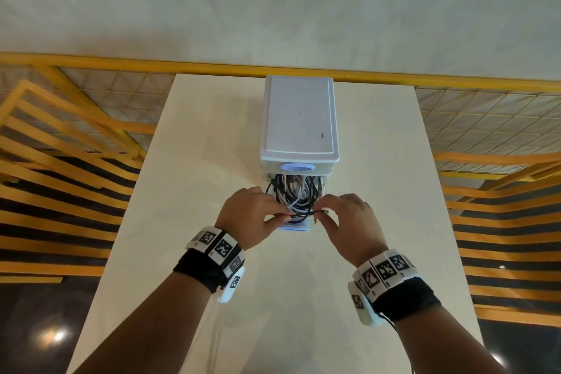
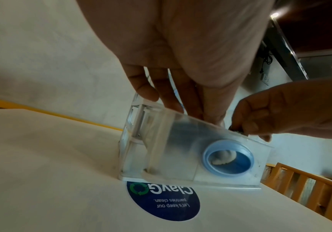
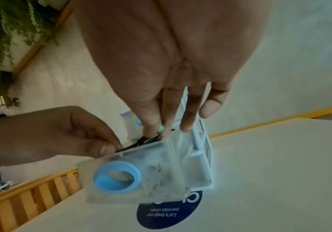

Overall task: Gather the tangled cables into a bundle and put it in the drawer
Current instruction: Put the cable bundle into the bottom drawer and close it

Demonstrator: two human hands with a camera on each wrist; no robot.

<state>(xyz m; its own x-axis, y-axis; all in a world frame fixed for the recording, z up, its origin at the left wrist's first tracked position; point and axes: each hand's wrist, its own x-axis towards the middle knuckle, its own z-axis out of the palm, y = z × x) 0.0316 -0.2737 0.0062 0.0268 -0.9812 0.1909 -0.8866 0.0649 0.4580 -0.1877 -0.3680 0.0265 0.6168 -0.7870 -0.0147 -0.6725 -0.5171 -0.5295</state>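
Note:
The cable bundle (image 1: 294, 193), black and white loops, lies inside the pulled-out clear drawer (image 2: 161, 141) of a small white drawer unit (image 1: 299, 118). The drawer front carries a round blue handle (image 3: 117, 177). Over the drawer's front edge a black cable (image 1: 300, 215) runs between both hands. My left hand (image 1: 280, 215) pinches it at the left, and my right hand (image 1: 323, 212) pinches its end at the right. In the right wrist view the right hand (image 3: 161, 130) grips the strand just above the drawer rim. The left hand (image 2: 191, 109) has its fingers down inside the drawer.
The unit stands at the far middle of a cream table (image 1: 212, 282), with its upper drawer (image 1: 297, 167) closed. A round dark blue sticker (image 2: 161, 202) lies on the table under the open drawer's front. Yellow railings (image 1: 76, 146) run beyond the table on both sides.

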